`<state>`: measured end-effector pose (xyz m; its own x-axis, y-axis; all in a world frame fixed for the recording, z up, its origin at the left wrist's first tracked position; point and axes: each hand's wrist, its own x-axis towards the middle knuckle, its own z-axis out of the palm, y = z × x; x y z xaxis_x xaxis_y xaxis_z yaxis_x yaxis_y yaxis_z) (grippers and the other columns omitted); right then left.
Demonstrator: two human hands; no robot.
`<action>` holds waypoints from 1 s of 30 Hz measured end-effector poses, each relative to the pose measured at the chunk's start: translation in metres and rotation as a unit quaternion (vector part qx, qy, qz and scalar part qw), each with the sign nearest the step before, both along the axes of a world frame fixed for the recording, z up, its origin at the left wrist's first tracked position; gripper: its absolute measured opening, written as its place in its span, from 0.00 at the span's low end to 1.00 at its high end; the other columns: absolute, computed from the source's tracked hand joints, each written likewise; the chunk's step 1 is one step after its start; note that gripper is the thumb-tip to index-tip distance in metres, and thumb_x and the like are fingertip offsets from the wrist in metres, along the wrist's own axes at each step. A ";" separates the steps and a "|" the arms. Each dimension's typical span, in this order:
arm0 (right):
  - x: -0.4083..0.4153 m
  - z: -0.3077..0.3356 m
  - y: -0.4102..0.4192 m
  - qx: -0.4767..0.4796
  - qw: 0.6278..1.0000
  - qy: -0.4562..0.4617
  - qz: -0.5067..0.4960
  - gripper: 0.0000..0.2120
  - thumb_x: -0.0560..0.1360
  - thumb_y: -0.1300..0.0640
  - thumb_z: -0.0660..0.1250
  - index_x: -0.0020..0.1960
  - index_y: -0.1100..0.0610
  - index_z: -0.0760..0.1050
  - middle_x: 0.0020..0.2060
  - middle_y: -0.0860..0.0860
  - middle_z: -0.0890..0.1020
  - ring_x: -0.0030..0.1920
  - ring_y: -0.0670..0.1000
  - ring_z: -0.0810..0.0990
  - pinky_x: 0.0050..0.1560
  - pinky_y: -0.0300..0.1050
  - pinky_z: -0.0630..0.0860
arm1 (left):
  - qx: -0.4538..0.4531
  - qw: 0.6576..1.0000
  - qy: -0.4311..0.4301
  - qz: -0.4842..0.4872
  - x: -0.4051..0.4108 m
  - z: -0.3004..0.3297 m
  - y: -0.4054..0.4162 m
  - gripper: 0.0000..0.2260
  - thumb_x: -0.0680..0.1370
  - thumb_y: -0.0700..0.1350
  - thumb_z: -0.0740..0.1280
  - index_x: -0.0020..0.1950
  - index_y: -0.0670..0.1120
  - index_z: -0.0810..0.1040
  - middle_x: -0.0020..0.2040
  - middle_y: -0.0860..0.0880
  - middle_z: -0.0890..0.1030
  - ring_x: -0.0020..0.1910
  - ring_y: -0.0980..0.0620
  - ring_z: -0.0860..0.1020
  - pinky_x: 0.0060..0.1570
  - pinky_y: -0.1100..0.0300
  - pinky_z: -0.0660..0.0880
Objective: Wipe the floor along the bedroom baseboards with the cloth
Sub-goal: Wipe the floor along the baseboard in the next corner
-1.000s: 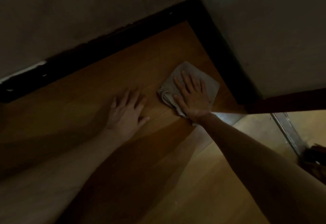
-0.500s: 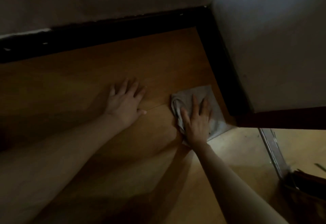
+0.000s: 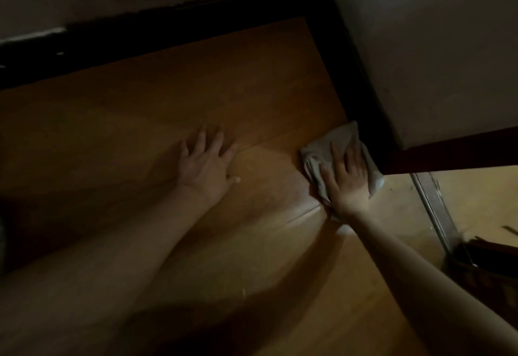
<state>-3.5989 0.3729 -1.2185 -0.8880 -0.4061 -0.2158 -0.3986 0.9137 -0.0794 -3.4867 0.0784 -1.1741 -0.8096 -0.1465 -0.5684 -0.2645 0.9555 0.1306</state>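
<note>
A folded grey cloth (image 3: 322, 151) lies on the wooden floor (image 3: 196, 97), its right edge against the dark baseboard (image 3: 361, 103) of the right wall. My right hand (image 3: 346, 179) presses flat on the cloth with straight, spread fingers, covering most of it. My left hand (image 3: 207, 161) rests flat on the bare floor to the left of the cloth, fingers spread, holding nothing. A second dark baseboard (image 3: 157, 27) runs along the far wall and meets the first in the corner.
A reddish wooden edge (image 3: 448, 152) juts out at the end of the right wall. A metal threshold strip (image 3: 433, 207) crosses a brighter floor patch beyond it. Dark clutter (image 3: 487, 260) sits at the lower right. The room is dim.
My right hand has slid the cloth from near the corner back along the right baseboard towards the threshold. My left hand has stayed planted on the floor.
</note>
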 end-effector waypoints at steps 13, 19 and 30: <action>-0.041 0.008 -0.022 -0.042 0.997 0.006 0.071 0.28 0.82 0.40 0.47 0.78 0.50 0.54 0.77 0.58 0.56 0.77 0.56 0.52 0.76 0.50 0.50 | 0.008 1.000 -0.004 0.018 0.001 -0.001 0.003 0.34 0.79 0.65 0.54 0.77 0.61 0.37 0.78 0.53 0.34 0.77 0.44 0.37 0.74 0.39 0.45; -0.017 0.010 -0.002 0.010 0.997 -0.025 0.076 0.29 0.81 0.40 0.42 0.79 0.51 0.48 0.77 0.60 0.54 0.78 0.55 0.46 0.77 0.49 0.40 | 0.001 1.000 -0.002 0.008 0.001 -0.005 0.001 0.34 0.79 0.66 0.53 0.77 0.62 0.38 0.78 0.53 0.33 0.77 0.43 0.36 0.74 0.37 0.46; -0.060 0.017 -0.087 -0.035 0.975 -0.094 0.196 0.28 0.81 0.40 0.42 0.79 0.47 0.44 0.79 0.51 0.49 0.78 0.50 0.42 0.76 0.56 0.39 | -0.001 1.000 -0.001 0.009 0.002 -0.005 0.002 0.34 0.79 0.66 0.53 0.77 0.62 0.37 0.78 0.54 0.32 0.77 0.44 0.36 0.74 0.37 0.45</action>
<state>-3.6591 0.2858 -1.2019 -0.6085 -0.7263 -0.3197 -0.6891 0.6834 -0.2409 -3.4846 0.0800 -1.1789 -0.8062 -0.1627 -0.5689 -0.2820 0.9509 0.1276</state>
